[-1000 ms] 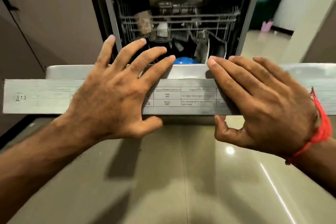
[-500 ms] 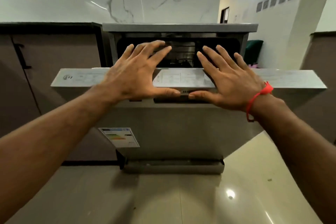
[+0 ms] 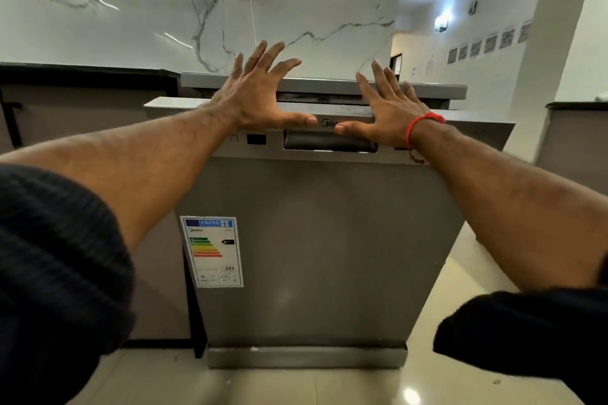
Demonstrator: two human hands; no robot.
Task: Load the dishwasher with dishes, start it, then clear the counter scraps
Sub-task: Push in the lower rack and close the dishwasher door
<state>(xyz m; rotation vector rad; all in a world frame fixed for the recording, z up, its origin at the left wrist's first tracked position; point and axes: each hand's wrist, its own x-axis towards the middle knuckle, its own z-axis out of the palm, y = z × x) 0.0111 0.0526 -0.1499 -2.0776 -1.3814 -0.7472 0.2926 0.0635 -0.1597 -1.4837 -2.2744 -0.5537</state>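
Change: the grey stainless-steel dishwasher door [image 3: 316, 240], half raised half a second ago, now stands almost upright, with only a narrow dark gap under the grey dishwasher top panel [image 3: 329, 86]; both arms have stretched further forward.
Writing: a partly covered logo reading "Mid" sits between the two thumbs; the white energy label sticker [image 3: 213, 251], low and under the left forearm, reads "ENERG" and "262", with coloured bars.
Left hand [image 3: 255, 99]: flat, fingers spread and straight, palm pressing the door's upper edge, thumb along the control strip.
Right hand [image 3: 388, 108]: likewise flat and spread, pressing the same edge; a red thread bracelet [image 3: 422, 122] circles its wrist.
Handle: the dark recessed door handle [image 3: 329, 141] lies just below both thumbs, ungripped.
Display: a small black display window [image 3: 256, 139] sits below the left hand.
Sleeves: dark knitted sleeves [image 3: 56, 256] are pushed up both forearms.
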